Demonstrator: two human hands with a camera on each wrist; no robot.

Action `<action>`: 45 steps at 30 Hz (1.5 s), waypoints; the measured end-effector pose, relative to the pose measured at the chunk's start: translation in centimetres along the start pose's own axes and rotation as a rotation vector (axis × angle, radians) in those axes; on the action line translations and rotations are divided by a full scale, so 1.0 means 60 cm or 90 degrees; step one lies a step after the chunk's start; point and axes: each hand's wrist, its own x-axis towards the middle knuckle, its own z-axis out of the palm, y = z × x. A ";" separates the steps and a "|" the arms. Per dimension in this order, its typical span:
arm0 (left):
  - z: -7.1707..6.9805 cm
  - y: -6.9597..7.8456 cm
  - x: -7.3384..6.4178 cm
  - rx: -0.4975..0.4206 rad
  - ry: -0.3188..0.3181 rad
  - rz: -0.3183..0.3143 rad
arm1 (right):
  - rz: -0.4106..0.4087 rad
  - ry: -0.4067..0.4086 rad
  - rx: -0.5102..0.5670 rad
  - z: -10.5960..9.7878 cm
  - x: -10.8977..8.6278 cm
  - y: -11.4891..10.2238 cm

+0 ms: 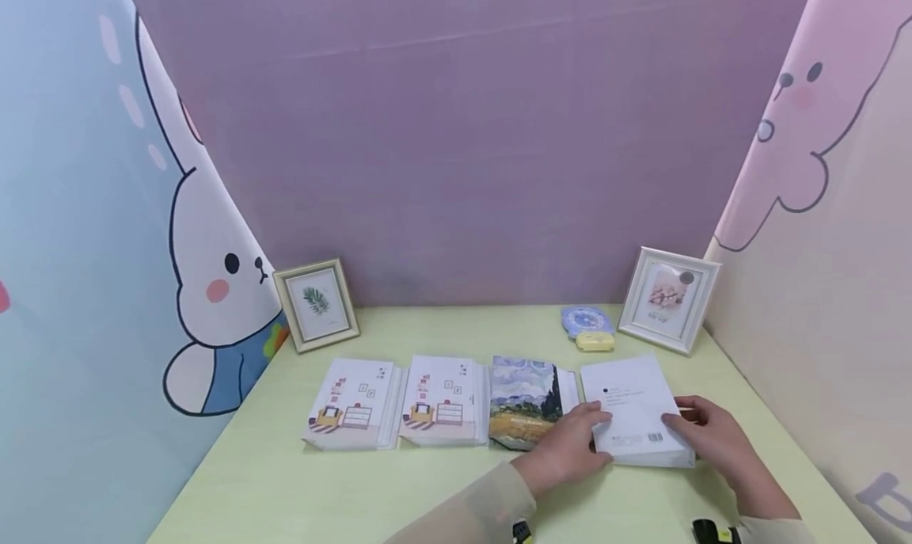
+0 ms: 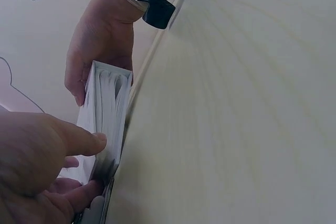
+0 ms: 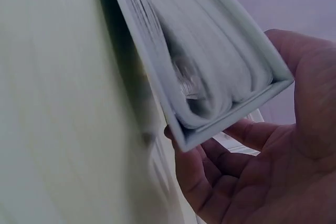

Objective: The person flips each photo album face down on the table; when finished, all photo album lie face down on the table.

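A thick white photo album (image 1: 632, 393) lies with its printed back cover and barcode facing up at the right of the row. My left hand (image 1: 570, 447) holds its near left side, the thumb at the bottom corner. In the left wrist view, that thumb presses near the page edges while other fingers reach beneath. My right hand (image 1: 715, 431) grips the spine side, thumb on top and fingers below. The right wrist view shows the hard cover (image 3: 252, 106) raised at a slant, with clear sleeves inside. Beside the left hand lies a landscape-painting album (image 1: 523, 397).
Two matching white albums, the left one (image 1: 349, 405) and the middle one (image 1: 440, 401), continue the row leftward. Behind stand a gold frame (image 1: 317, 305) and a white frame (image 1: 670, 300). A blue round item (image 1: 586, 321) and a yellow case (image 1: 594, 341) lie near the white frame.
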 end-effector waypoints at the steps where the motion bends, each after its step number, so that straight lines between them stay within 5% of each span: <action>1: 0.001 0.000 0.000 0.005 0.002 -0.001 | 0.002 -0.001 -0.009 0.000 0.000 0.001; 15: 0.002 0.011 0.000 0.025 0.007 -0.010 | -0.028 0.009 -0.082 0.001 0.004 0.005; 24: 0.001 0.011 -0.005 -0.024 0.010 -0.012 | -0.030 0.010 -0.045 -0.001 0.006 0.007; 35: -0.015 0.001 -0.016 -0.074 0.043 0.033 | -0.022 0.089 -0.014 0.003 0.001 0.003; 42: -0.048 -0.030 -0.030 -0.308 0.125 0.058 | -0.033 0.166 0.040 0.010 0.004 -0.005; 45: -0.065 -0.051 -0.040 -0.342 0.149 0.053 | -0.056 0.188 0.050 0.012 0.003 -0.012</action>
